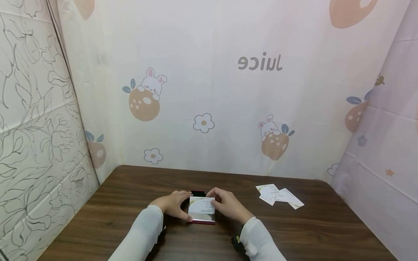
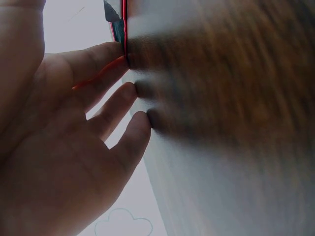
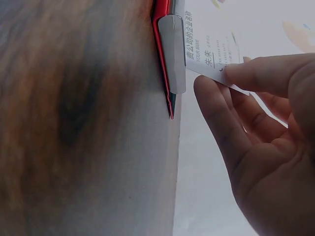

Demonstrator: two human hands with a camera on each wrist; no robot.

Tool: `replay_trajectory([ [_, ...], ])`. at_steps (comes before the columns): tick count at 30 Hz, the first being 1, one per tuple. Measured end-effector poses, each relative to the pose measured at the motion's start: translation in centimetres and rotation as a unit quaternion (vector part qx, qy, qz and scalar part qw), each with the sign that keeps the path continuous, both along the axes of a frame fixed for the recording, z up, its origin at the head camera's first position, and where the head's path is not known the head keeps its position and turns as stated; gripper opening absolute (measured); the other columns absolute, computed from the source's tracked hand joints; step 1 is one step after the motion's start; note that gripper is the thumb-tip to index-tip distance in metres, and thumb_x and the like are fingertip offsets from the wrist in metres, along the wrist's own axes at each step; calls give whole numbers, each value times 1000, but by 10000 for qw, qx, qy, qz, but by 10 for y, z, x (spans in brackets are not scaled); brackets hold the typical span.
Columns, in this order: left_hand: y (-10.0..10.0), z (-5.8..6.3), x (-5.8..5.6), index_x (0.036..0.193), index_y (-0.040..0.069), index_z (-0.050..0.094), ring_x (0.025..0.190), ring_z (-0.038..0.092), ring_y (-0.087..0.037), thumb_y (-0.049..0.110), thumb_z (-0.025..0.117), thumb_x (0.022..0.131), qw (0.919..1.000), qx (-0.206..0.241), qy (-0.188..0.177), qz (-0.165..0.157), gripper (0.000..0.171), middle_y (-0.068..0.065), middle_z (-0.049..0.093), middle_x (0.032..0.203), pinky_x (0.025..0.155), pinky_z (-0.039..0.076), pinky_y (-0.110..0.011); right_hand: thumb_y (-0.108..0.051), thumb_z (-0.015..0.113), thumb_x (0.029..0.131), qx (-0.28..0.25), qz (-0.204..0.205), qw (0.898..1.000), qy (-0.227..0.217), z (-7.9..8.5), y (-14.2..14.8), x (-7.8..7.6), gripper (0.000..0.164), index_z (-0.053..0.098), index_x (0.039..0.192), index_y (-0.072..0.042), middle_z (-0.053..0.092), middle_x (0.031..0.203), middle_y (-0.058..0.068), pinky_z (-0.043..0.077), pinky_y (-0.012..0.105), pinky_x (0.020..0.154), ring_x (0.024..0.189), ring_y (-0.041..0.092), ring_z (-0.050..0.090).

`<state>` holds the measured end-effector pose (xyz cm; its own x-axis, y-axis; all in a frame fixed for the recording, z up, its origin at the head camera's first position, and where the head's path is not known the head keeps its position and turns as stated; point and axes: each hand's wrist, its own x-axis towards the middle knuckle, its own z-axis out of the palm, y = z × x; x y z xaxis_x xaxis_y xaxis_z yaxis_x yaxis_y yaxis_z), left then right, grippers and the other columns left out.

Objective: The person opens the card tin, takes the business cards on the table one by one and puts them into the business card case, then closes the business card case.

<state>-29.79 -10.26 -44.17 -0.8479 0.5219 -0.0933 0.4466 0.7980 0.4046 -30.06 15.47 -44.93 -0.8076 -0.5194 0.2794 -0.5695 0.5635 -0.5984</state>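
Note:
A business card case (image 1: 205, 218) with a silver face and red edges lies open on the table in front of me. My left hand (image 1: 173, 205) holds it from the left, thumb at the near edge and fingers at the far edge. Between the thumb and fingers of my right hand (image 1: 229, 206) is a white business card (image 1: 200, 204), pinched at its right side. The right wrist view shows this printed card (image 3: 209, 46) above the silver part of the case (image 3: 171, 54). Only a corner of the case (image 2: 118, 14) shows in the left wrist view, by the fingertips.
Several white business cards (image 1: 287, 195) lie loosely overlapped at the right of the brown wooden table (image 1: 313, 224). A printed curtain (image 1: 209, 90) hangs along the table's back edge, with further cloth panels at both sides.

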Motion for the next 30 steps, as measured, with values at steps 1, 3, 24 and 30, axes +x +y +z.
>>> replay_trajectory([
  [1,0,0,0,149,4,45,137,38,-31,51,82,75,10000,8,-2,-1,95,-9,46,150,108,36,-52,-2,63,96,20,-11,10000,0,0,0,0,20,67,112,-14,65,100,-3,48,28,72,82,12,54],
  [3,0,0,-1,149,6,46,138,38,-31,51,82,75,10000,10,-7,-3,95,-9,45,150,108,36,-52,-3,63,96,55,-30,10000,-17,0,0,-1,20,67,112,-15,65,99,-3,48,28,72,82,12,54],
  [24,1,-1,0,149,9,46,139,37,-32,49,82,76,10000,-22,-41,-44,91,-9,43,151,108,36,-54,-3,64,95,401,233,9989,-108,1,4,3,20,68,113,-12,59,87,-5,45,28,68,77,11,51],
  [30,0,0,-1,150,8,45,139,36,-33,50,81,76,10000,-64,-33,-53,92,-11,43,152,108,36,-55,-6,65,95,513,266,9981,-208,2,6,3,21,69,115,-12,62,93,-4,47,30,73,81,11,53],
])
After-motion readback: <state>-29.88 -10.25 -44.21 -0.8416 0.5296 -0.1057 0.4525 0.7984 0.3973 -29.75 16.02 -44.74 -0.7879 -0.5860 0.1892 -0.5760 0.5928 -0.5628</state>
